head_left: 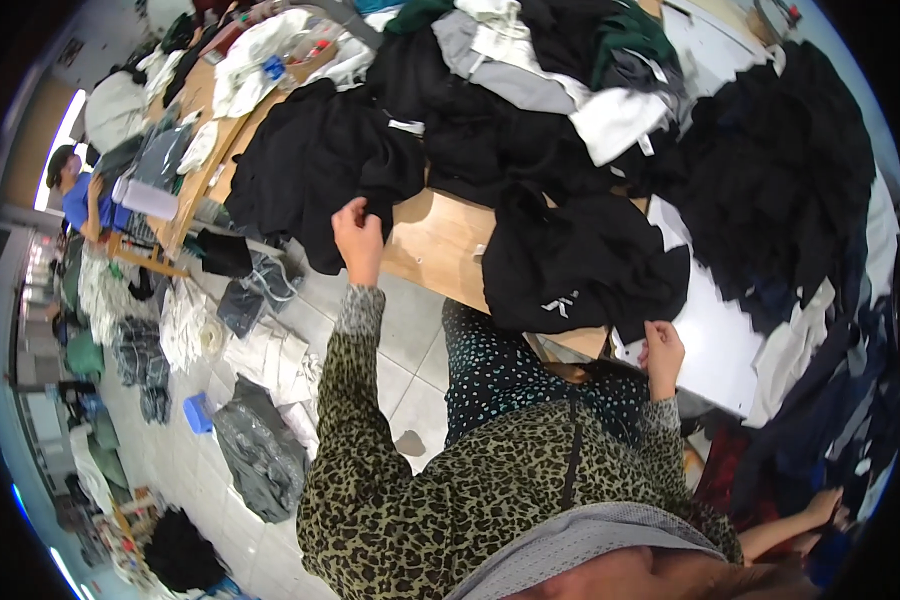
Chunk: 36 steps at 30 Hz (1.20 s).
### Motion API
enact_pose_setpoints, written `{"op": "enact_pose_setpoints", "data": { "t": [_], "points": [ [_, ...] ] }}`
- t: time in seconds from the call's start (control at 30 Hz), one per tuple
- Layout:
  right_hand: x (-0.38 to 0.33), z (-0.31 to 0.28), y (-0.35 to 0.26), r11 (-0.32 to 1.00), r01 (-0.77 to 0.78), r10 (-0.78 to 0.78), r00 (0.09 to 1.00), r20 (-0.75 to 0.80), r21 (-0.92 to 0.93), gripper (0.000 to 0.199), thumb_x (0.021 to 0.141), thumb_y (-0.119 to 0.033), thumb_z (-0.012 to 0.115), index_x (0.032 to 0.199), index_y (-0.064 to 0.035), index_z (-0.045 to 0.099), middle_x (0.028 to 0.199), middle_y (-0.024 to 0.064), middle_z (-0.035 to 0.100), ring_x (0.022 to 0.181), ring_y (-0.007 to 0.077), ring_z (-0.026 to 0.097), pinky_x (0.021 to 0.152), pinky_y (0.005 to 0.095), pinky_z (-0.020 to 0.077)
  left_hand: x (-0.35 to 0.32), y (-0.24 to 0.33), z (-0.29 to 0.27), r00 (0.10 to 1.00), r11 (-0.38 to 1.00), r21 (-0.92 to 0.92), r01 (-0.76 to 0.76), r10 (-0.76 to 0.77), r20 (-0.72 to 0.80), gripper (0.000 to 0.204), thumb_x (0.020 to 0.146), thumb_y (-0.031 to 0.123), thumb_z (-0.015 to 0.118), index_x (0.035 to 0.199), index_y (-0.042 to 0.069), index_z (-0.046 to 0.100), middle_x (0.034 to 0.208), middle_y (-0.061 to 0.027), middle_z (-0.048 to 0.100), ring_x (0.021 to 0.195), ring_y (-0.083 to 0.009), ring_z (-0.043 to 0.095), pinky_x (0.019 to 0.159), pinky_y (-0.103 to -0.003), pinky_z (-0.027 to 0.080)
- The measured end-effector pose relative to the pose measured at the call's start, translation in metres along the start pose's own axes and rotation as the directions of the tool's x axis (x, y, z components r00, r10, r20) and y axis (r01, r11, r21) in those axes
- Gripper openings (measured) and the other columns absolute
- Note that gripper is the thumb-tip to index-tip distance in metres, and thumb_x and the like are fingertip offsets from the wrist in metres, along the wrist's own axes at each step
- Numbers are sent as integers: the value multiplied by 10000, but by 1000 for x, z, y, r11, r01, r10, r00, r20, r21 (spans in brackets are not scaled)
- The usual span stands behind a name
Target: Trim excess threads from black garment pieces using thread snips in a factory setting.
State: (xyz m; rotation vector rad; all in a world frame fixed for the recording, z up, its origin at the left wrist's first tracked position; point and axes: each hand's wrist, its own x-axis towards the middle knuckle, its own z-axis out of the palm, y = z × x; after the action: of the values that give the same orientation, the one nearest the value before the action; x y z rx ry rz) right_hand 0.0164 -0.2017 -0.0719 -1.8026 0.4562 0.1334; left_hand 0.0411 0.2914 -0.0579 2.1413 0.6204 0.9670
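My left hand (358,240) is raised over the edge of a black garment (315,165) on the left, its fingers curled in. Whether cloth is pinched between them I cannot tell. A second black garment (580,260), with a small white print near its lower edge, lies spread across the table's front edge before me. Close to that garment's lower right corner is my right hand (662,360), fingers bent together. What they hold, if anything, is too small to make out. Bare wooden table top (440,240) shows between the two garments.
Black, grey and white clothes (515,75) are heaped at the back. A large black pile (780,190) rises at the right beside a white surface (715,340). Bagged clothes (260,445) and a blue box (198,412) lie on the left floor. A person (90,200) sits far left; another's arm (790,525) shows lower right.
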Motion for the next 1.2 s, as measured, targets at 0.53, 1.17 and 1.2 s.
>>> {"op": "enact_pose_setpoints", "data": {
  "t": [0.53, 1.17, 1.2],
  "points": [
    [-34, -3, 2, 910, -176, 168, 984, 54, 376, 267, 848, -189, 634, 943, 55, 581, 680, 64, 559, 471, 121, 551, 382, 205, 419, -175, 182, 50, 485, 892, -383, 241, 231, 843, 189, 798, 91, 651, 954, -11, 629, 845, -63, 582, 684, -126, 555, 613, -240, 451],
    [-35, -6, -41, 784, 592, -621, 744, -246, -188, 146, 822, -76, 643, 744, 33, 583, 712, 37, 549, 615, 90, 509, 542, 242, 397, -201, 197, 55, 423, 831, -311, 461, 102, 900, 153, 877, 99, 581, 978, -10, 617, 738, 55, 546, 608, -5, 429, 508, -163, 351],
    [-37, -9, -41, 867, 492, -469, 858, -210, 73, 124, 838, -76, 628, 778, 23, 581, 744, 31, 567, 624, 100, 521, 559, 237, 413, -201, 202, 53, 420, 826, -314, 467, 106, 901, 153, 877, 99, 581, 978, -10, 617, 738, 55, 546, 608, -5, 429, 508, -163, 351]
  ]
}}
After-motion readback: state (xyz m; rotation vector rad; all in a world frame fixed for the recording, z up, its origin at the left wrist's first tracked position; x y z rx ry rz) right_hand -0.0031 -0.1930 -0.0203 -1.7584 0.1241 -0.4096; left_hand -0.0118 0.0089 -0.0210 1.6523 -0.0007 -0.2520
